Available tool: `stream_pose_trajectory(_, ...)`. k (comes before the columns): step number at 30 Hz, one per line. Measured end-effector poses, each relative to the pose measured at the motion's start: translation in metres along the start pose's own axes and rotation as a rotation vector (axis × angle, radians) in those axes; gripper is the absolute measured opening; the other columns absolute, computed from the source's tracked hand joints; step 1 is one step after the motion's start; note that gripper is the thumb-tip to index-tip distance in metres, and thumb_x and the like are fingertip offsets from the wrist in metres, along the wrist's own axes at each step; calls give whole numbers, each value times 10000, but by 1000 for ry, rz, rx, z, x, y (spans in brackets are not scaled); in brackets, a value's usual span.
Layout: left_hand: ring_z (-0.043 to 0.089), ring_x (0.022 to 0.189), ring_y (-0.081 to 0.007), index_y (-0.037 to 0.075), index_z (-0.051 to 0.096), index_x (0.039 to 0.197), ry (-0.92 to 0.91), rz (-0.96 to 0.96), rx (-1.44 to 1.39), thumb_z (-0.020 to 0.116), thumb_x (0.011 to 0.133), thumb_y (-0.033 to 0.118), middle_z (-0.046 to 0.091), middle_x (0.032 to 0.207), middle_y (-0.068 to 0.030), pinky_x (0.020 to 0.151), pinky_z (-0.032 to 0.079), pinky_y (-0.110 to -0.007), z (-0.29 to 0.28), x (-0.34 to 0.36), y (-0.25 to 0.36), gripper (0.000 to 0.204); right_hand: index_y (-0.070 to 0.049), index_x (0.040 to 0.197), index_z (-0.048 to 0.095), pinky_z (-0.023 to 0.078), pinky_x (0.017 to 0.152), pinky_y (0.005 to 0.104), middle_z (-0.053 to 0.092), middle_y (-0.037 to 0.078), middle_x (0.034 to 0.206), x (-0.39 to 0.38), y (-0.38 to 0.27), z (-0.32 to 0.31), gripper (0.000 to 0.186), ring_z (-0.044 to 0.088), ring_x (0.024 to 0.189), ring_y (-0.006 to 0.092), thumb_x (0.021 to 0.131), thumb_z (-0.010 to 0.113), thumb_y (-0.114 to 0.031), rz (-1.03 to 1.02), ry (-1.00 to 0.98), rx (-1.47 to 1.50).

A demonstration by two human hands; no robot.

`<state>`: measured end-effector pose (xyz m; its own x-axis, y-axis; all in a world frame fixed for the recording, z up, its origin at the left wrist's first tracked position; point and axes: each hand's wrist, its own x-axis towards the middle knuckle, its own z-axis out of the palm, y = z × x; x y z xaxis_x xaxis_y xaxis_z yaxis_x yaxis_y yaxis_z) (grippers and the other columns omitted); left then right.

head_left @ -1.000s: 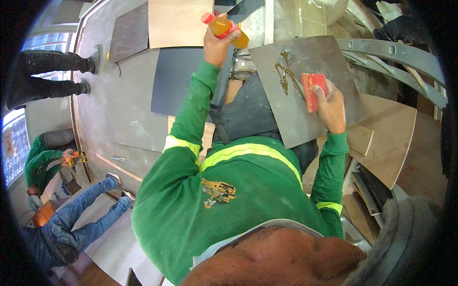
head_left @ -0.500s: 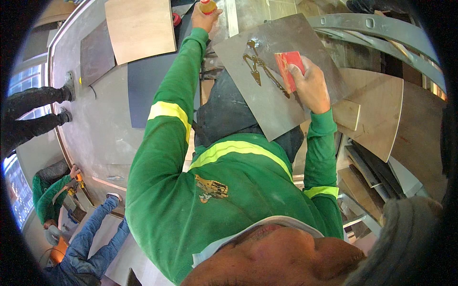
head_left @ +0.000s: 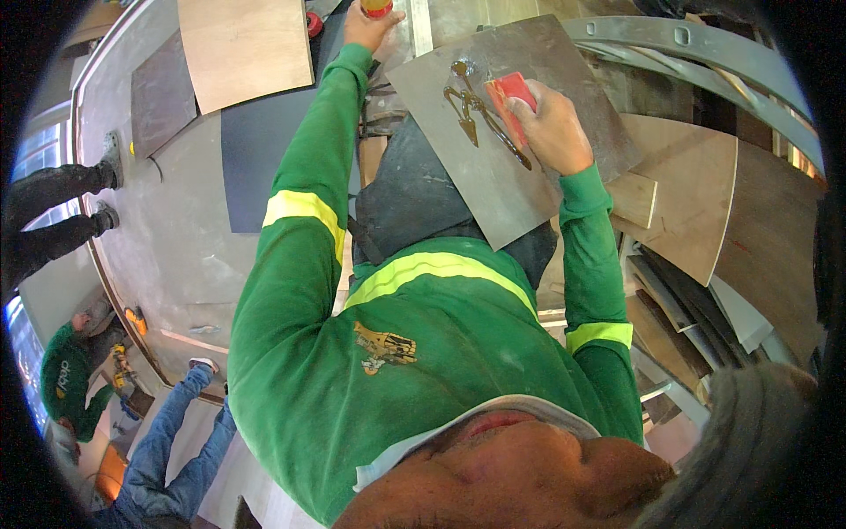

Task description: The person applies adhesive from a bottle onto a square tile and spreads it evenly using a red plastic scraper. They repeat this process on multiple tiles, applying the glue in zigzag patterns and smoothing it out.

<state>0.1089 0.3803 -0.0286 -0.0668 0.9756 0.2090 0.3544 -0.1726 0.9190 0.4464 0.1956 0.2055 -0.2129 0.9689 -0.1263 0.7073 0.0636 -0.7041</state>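
The grey sheet (head_left: 507, 198) is in front of the person, partly over their dark trousers (head_left: 423, 189). Brown goo (head_left: 478, 104) is already out on it, in a round puddle, some thin loops and one long thick line. Most of that goo sits in lumps and lines and is not flat yet, so I think the job is only partly done, with the smoothing left. The sheet looks a bit darker past the right hand (head_left: 559, 130), so some of it may be wet there, or it may just be shade. The right hand has its fingers and thumb pinched on a red block (head_left: 520, 93), right beside the goo. I cannot tell if the block's edge touches the sheet. The left hand (head_left: 372, 26) is wrapped around a bottle (head_left: 376, 8) up at the top, off to the left of the sheet. The top of the picture cuts the bottle off, so I can't see how much is left in it. The right hand hides a bit of the sheet, and whatever holds the sheet up from below is hard to make out.
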Motion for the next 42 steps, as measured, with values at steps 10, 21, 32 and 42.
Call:
stream_pose_trajectory(10, 534, 1378, -328, -60, 432, 1504, 49, -681, -1172, 480, 1100, 521, 551, 1469, -226, 1188, 408, -438, -13, -184, 128, 709, -62, 1216, 720, 512, 846, 490, 728, 207, 1044, 57, 12, -2, 261, 625, 913, 425, 983, 648, -157, -345, -41, -286)
stream_pose_trajectory(21, 537, 1393, -270, 56, 459, 1492, -19, -735, -1405, 372, 1153, 414, 552, 1503, -119, 1187, 440, -464, 30, -165, 142, 500, -229, 1314, 710, 514, 957, 543, 764, 99, 1103, 96, 28, 26, 338, 620, 1141, 370, 993, 624, -165, -220, -200, -510)
stream_pose_trajectory(32, 534, 1388, -260, 58, 489, 1466, -6, -718, -1448, 435, 1149, 345, 564, 1481, -112, 1194, 429, -461, 35, -161, 153, 432, -169, 1285, 716, 486, 932, 467, 743, 41, 1238, 27, 12, 11, 426, 620, 1111, 305, 888, 634, -37, -413, -369, -519)
stream_pose_trajectory(42, 522, 1405, -249, 38, 353, 1565, -101, -585, -1446, 469, 1142, 233, 519, 1513, -108, 1156, 468, -486, 34, -172, 176, 481, -10, 1133, 638, 489, 865, 582, 695, 255, 1023, 94, 43, 3, 179, 624, 958, 485, 1000, 575, -113, -272, 19, -396)
